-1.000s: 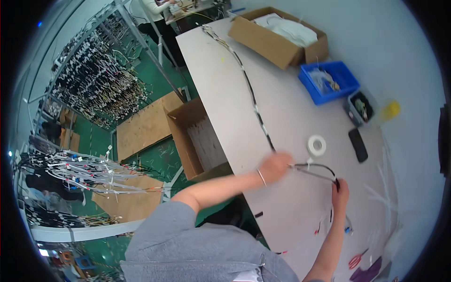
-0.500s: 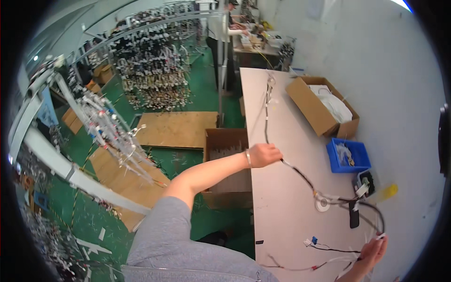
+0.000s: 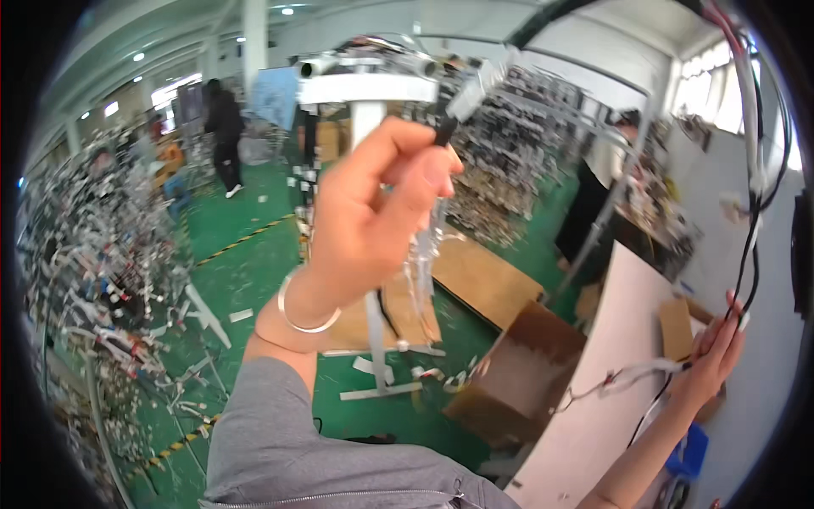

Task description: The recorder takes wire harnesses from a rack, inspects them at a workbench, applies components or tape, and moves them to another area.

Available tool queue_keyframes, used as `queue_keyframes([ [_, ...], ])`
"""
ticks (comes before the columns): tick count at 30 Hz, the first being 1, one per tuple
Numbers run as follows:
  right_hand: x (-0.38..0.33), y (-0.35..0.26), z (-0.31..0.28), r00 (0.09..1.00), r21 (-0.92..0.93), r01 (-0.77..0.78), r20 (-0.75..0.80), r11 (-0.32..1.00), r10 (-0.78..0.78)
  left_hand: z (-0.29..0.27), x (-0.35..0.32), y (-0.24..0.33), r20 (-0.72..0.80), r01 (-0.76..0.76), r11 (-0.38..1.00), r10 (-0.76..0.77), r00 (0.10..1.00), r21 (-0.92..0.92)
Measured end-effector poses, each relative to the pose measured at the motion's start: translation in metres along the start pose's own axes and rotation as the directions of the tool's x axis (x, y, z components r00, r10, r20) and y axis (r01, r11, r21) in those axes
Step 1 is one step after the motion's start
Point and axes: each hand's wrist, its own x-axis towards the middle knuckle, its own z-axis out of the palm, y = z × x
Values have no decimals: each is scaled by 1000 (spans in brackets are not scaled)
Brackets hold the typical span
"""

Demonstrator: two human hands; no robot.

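Note:
A long wiring harness (image 3: 753, 191) with black and pale sleeving arches up across the top of the view between my hands. My left hand (image 3: 373, 204), raised high in front of me with a bangle at the wrist, is closed on one black end of it, just below a blurred whitish section (image 3: 479, 89). Lower at the right, my right hand (image 3: 712, 360) grips the harness's other stretch by the wall. Thin branch wires (image 3: 623, 373) with small connectors dangle from that hand over the pale table (image 3: 577, 399).
Behind my left hand stands a white-topped rack (image 3: 367, 89) hung with harnesses. More bundles (image 3: 127, 314) crowd the left. An open cardboard box (image 3: 521, 373) and flat cardboard (image 3: 487, 284) lie on the floor. A blue bin (image 3: 688, 450) sits right. Two people (image 3: 225, 136) stand farther off.
My view has swung left and up. My left hand has risen from over the table with the harness, and my right hand has lifted too, so the harness now arches overhead.

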Motion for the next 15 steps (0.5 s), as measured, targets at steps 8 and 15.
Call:
queue_keyframes([
  [8, 100, 57, 299, 913, -128, 342, 278, 931, -297, -201, 97, -17, -109, -120, 614, 322, 940, 780],
  [15, 101, 115, 511, 864, -178, 287, 472, 941, -174, -335, 164, -163, -110, 2, 352, 286, 952, 936],
])
